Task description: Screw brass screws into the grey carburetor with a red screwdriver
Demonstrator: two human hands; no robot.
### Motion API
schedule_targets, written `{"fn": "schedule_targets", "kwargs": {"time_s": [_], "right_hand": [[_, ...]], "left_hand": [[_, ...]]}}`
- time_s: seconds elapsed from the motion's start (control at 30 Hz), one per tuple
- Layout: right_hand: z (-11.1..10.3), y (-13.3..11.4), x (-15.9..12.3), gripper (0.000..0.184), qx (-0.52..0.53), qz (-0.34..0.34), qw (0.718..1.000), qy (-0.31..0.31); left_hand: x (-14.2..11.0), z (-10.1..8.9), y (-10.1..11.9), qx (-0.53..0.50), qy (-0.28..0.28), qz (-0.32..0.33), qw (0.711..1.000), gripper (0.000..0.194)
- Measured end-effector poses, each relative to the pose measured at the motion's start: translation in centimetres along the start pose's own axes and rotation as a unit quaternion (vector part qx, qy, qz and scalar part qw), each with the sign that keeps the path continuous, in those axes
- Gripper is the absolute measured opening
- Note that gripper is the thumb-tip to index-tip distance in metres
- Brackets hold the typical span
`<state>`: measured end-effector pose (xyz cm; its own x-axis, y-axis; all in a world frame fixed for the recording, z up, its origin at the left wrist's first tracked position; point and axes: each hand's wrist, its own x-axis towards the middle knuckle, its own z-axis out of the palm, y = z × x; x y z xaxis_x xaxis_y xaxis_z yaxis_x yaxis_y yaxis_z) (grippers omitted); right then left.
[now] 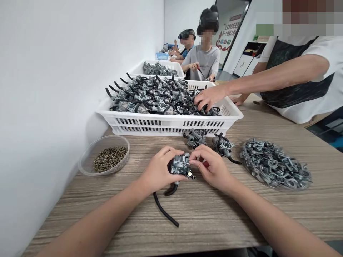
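My left hand point(158, 170) and my right hand point(211, 167) both grip a small grey metal carburettor point(180, 166) just above the wooden table point(214, 214). A black rubber hose point(163, 208) hangs from it and trails across the table towards me. My right fingers pinch its right side, and something red shows under that hand. Two more carburettors point(195, 137) point(223, 145) lie just beyond my hands.
A white slotted crate point(166, 123) heaped with carburettors stands behind; another person's hand point(209, 97) reaches into it from the right. A clear bowl of small screws point(109, 158) sits left, a heap of grey metal parts point(276, 163) right. A wall runs along the left. Other people sit further back.
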<state>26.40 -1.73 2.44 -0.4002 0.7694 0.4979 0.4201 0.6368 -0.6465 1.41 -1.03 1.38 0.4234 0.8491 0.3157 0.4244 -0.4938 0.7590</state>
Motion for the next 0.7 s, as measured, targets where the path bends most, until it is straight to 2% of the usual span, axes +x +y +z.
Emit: {"fn": "schedule_targets", "kwargs": {"time_s": [0.3,0.57,0.7], "right_hand": [[-0.11,0.3,0.09,0.012,0.015,0.014,1.0,-0.01],[-0.64,-0.13,0.02,0.008,-0.054,-0.041,0.998,-0.019],[-0.52,-0.32,-0.02,0.009,-0.08,-0.037,0.996,-0.007]], "left_hand": [[-0.51,0.79,0.31,-0.018,0.035,-0.042,0.998,0.068],[-0.62,0.98,0.69,0.002,0.046,-0.054,0.997,0.067],[-0.62,0.95,0.78,0.013,0.056,-0.061,0.996,0.067]]}}
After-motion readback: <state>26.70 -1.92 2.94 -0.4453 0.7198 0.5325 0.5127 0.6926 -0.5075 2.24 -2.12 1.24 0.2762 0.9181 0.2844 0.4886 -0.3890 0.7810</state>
